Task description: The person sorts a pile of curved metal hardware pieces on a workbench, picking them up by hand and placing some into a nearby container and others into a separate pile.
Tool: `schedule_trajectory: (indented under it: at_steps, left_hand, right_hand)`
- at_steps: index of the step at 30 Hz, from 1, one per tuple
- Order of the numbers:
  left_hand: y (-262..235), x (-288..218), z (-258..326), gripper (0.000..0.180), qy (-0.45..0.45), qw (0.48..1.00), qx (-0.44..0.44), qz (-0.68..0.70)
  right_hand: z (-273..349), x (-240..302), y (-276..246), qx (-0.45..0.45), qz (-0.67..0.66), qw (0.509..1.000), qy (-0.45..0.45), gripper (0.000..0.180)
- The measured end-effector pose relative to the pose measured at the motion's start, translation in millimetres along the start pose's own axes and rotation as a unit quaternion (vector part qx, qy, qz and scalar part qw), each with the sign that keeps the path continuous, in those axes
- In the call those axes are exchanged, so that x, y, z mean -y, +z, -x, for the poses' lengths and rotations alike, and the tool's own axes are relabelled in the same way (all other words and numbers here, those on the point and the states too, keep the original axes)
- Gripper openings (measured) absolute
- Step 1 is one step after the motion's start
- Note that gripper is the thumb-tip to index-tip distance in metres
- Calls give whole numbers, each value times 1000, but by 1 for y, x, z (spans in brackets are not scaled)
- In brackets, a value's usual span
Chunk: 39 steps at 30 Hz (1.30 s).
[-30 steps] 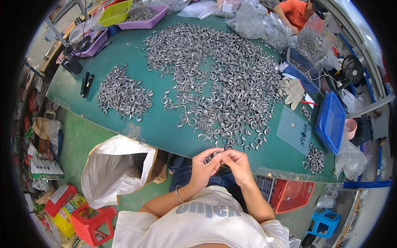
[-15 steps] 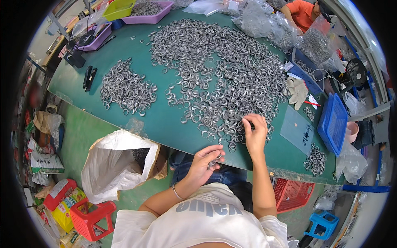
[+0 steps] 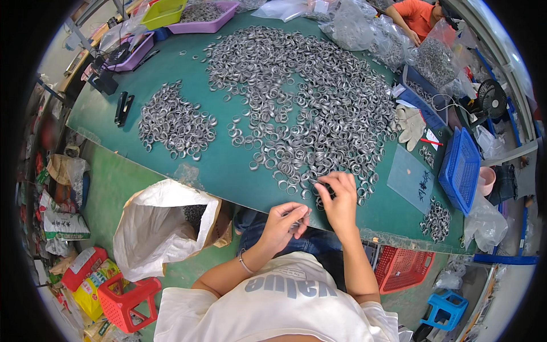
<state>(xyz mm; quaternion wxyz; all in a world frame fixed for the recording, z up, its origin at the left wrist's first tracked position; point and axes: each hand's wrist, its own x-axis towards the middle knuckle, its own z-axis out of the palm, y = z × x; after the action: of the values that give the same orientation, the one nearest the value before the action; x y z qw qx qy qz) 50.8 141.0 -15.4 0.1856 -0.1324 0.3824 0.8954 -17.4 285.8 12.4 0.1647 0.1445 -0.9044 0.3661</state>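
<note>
A broad heap of small grey metal rings [image 3: 336, 108] spreads over the green table [image 3: 228, 182]. My left hand [image 3: 285, 225] is curled at the table's near edge, with a few metal rings partly showing between its fingers. To its right, my right hand [image 3: 341, 199] hovers at the near fringe of the heap. Its thumb and forefinger come together in a pinch; whatever lies between the tips is too small to make out. Apart from the heap, a smaller pile of rings [image 3: 174, 122] lies on the left of the table.
An open white sack [image 3: 154, 228] stands below the table's left edge. A black stapler [image 3: 123, 108], a glove [image 3: 410, 126], blue baskets [image 3: 460, 171] and a small ring pile [image 3: 436, 221] lie around. A co-worker in an orange top [image 3: 416, 20] sits at the far right.
My right hand has moved left and slightly nearer, toward my left hand, its fingers drawing together. My left hand has stayed in nearly the same place, turning slightly.
</note>
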Motion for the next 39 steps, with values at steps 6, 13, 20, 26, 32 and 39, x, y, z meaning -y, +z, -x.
schedule_trajectory:
  at_steps: [6,13,20,26,32,39]
  left_hand:
    - [12,-7,5,24,-36,999,-24,31]
    - [7,5,0,27,24,999,-34,28]
    - [2,2,1,20,3,997,-48,53]
    - [5,-4,6,20,-31,993,-58,100]
    - [9,-8,5,28,39,997,-39,48]
    - [0,-3,-3,27,-8,999,-29,21]
  right_hand:
    - [1,-8,7,-63,-14,998,12,7]
    - [30,12,-4,93,-268,949,135,5]
    - [-1,12,-6,36,-101,994,35,11]
    - [-8,-4,16,25,23,998,-58,11]
    - [26,1,0,119,-390,875,261,13]
    - [25,-3,-8,120,-252,951,136,13]
